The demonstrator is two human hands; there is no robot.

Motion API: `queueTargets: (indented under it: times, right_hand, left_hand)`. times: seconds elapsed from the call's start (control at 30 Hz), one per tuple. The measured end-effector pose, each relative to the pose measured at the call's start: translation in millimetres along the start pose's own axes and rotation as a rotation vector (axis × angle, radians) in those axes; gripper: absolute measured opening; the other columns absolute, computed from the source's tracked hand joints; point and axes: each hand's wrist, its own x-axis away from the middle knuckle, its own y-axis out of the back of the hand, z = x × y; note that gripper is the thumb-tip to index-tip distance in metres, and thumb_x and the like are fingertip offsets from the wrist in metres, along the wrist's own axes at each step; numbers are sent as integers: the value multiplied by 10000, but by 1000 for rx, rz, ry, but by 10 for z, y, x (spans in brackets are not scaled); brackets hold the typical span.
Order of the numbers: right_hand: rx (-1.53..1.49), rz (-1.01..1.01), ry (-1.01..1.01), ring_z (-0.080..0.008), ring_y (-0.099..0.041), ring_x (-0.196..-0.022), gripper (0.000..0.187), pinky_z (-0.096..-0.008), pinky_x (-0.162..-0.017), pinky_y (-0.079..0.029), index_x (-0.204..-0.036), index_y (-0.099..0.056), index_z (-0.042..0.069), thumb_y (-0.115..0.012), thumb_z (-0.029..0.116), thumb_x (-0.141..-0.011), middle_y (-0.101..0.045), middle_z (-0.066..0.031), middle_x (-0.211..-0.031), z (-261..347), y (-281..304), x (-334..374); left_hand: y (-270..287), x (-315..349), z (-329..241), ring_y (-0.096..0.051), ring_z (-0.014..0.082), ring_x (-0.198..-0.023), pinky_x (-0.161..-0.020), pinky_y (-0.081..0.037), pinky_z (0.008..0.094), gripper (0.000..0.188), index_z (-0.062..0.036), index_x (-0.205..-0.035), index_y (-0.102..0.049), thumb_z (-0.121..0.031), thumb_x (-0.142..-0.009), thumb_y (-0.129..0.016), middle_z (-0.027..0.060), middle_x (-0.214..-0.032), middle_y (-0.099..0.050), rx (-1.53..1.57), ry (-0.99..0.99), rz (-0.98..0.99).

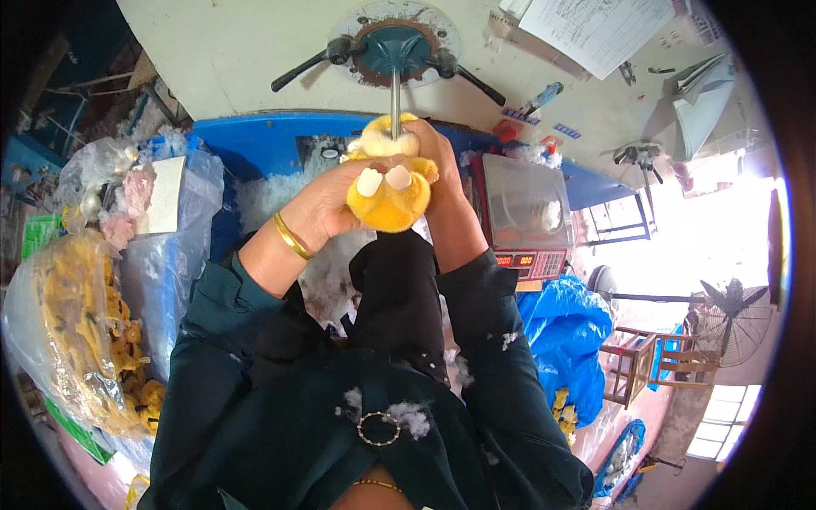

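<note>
A small yellow plush toy (389, 191) with two white pads on its underside is held up in front of the person, pushed onto a thin metal nozzle (395, 100) that comes out of a round teal fitting (395, 42) on a cream-coloured machine. The left hand (327, 204) is closed around the left side of the toy, and the right hand (429, 153) is wrapped over its top and right side, close to where the nozzle enters. The toy is judged to be very light and soft; its fabric skin is expected to give under the fingers and to be fuzzy, not slippery. It is not fragile, but the seam around the nozzle can probably be strained if it is pulled hard. The best hold seems to be around the body near the opening, with both hands, so that the skin is kept from sliding on the tube. White loose stuffing (263, 200) is seen below the hands, a clear bag of yellow toys (81, 331) lies to the left, and a small scale (525, 217) stands to the right.
</note>
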Motion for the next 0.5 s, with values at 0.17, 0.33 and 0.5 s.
queueTargets:
  times: [0.17, 0.33, 0.5]
  right_hand:
    - [-324, -64, -67, -140, -661, -805, 357, -278, -732, -539, -966, -672, 44, -791, 253, -703, -693, -79, -921, -17, -8, 120]
    - [-618, -46, -105, -144, -663, -802, 365, -276, -738, -537, -973, -667, 44, -790, 253, -701, -692, -74, -920, -27, -31, 145]
    - [-442, -40, -38, -160, -666, -809, 329, -279, -743, -541, -979, -657, 31, -751, 239, -742, -686, -71, -924, -33, -60, 163]
  left_hand:
    - [9, 10, 10, -683, 244, -941, -780, -587, 399, 355, -11, -1214, -507, -229, -940, -568, 133, -1108, -647, 40, 59, -67]
    - [19, 43, -1, -675, 231, -967, -793, -586, 376, 376, -22, -1216, -501, -223, -917, -608, 120, -1115, -641, 25, 56, -1]
    - [42, 35, 5, -670, 219, -982, -800, -585, 368, 395, -25, -1218, -495, -222, -904, -631, 116, -1127, -634, 30, 69, -7]
